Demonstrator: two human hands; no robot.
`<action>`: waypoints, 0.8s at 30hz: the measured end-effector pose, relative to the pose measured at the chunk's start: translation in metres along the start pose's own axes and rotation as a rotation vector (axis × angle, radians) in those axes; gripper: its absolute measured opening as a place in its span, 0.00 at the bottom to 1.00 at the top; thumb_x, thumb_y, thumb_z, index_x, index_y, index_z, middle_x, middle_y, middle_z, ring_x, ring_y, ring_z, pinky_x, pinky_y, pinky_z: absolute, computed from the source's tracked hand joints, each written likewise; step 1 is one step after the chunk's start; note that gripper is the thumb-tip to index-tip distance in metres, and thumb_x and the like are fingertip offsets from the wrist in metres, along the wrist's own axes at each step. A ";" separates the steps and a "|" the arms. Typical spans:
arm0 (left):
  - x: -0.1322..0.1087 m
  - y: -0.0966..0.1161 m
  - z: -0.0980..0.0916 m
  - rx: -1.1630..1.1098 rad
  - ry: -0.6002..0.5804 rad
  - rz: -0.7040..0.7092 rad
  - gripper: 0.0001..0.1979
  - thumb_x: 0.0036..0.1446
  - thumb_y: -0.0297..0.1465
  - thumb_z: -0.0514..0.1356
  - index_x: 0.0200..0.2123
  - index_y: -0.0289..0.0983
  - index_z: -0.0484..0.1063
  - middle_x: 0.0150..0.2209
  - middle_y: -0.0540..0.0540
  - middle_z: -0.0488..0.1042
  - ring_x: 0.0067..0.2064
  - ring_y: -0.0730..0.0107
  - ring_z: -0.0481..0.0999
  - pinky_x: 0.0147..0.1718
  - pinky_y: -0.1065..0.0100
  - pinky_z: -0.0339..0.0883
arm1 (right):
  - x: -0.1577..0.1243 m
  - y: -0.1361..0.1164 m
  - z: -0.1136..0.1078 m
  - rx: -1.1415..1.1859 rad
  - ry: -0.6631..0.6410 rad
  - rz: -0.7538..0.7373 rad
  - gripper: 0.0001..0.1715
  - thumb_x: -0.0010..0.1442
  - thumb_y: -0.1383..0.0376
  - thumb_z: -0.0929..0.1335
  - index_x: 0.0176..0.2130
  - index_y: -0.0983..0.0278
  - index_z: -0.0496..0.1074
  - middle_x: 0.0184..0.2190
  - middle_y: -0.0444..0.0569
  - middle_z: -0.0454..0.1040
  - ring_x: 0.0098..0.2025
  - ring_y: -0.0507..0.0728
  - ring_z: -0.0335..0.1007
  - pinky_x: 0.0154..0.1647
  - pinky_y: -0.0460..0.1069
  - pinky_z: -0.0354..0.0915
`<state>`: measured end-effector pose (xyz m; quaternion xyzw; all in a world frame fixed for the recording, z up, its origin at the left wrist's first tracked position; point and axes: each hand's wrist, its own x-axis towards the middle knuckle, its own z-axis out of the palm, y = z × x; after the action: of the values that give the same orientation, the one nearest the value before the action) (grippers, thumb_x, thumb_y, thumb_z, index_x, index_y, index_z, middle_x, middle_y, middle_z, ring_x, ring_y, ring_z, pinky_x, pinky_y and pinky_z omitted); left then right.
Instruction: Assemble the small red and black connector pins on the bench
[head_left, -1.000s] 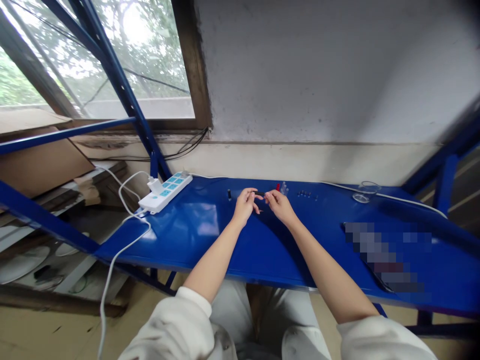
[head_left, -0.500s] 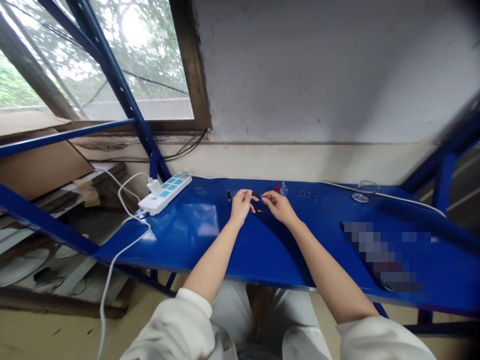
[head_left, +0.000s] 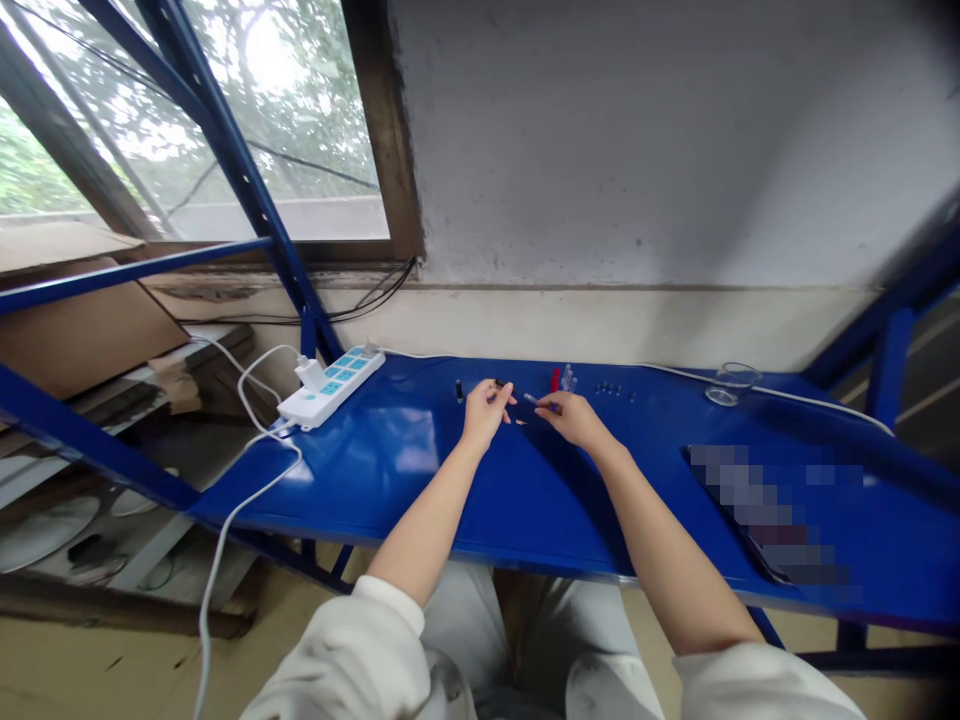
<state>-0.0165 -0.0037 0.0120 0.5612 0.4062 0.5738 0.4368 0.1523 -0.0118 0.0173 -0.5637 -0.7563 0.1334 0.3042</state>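
Note:
Over the blue table, my left hand pinches a small black piece between thumb and fingers. To its right, apart from it, my right hand grips a short clear tube that points toward the left hand. A tiny pale pointed piece lies on the table between the hands. Left of my left hand stands a small black cylinder. Behind my right hand are red pieces and clear tubes, with several tiny parts further right.
A white power strip with a plug and cable is at the table's left end. A coiled clear item lies at the back right near a white cable. A blurred-out flat object rests on the right. Blue frame posts rise on both sides.
My right hand has moved right, away from my left hand, and the clear tube now shows in its fingers. The left hand has stayed nearly in place with the black piece.

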 end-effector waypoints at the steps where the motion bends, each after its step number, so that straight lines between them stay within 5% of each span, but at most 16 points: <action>1: 0.001 -0.001 0.000 0.011 0.010 0.011 0.16 0.49 0.43 0.56 0.30 0.34 0.63 0.24 0.50 0.71 0.13 0.82 0.63 0.14 0.77 0.55 | -0.001 0.002 -0.004 -0.033 0.025 0.024 0.10 0.51 0.63 0.66 0.34 0.64 0.74 0.33 0.49 0.74 0.32 0.52 0.68 0.35 0.46 0.61; 9: -0.006 -0.009 0.010 0.243 -0.117 0.065 0.13 0.49 0.39 0.57 0.32 0.34 0.68 0.24 0.49 0.71 0.19 0.79 0.67 0.19 0.75 0.61 | -0.012 0.036 -0.027 -0.172 0.029 0.521 0.09 0.50 0.63 0.66 0.32 0.64 0.74 0.31 0.51 0.75 0.36 0.56 0.71 0.32 0.46 0.60; 16: -0.002 -0.016 0.032 0.622 -0.196 0.160 0.09 0.48 0.36 0.58 0.29 0.36 0.72 0.27 0.48 0.74 0.27 0.74 0.69 0.29 0.72 0.62 | -0.009 0.036 -0.013 -0.182 0.115 0.470 0.11 0.51 0.61 0.66 0.34 0.62 0.74 0.33 0.50 0.76 0.37 0.56 0.71 0.32 0.45 0.60; 24: 0.022 -0.021 0.055 0.759 -0.156 0.067 0.07 0.47 0.34 0.59 0.28 0.36 0.72 0.28 0.47 0.74 0.29 0.71 0.71 0.29 0.72 0.61 | -0.009 0.030 -0.005 -0.268 0.118 0.510 0.13 0.54 0.58 0.63 0.36 0.59 0.74 0.34 0.49 0.76 0.39 0.56 0.71 0.32 0.45 0.61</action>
<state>0.0392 0.0223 0.0004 0.7380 0.5365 0.3522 0.2084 0.1799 -0.0108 0.0026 -0.7774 -0.5821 0.0715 0.2274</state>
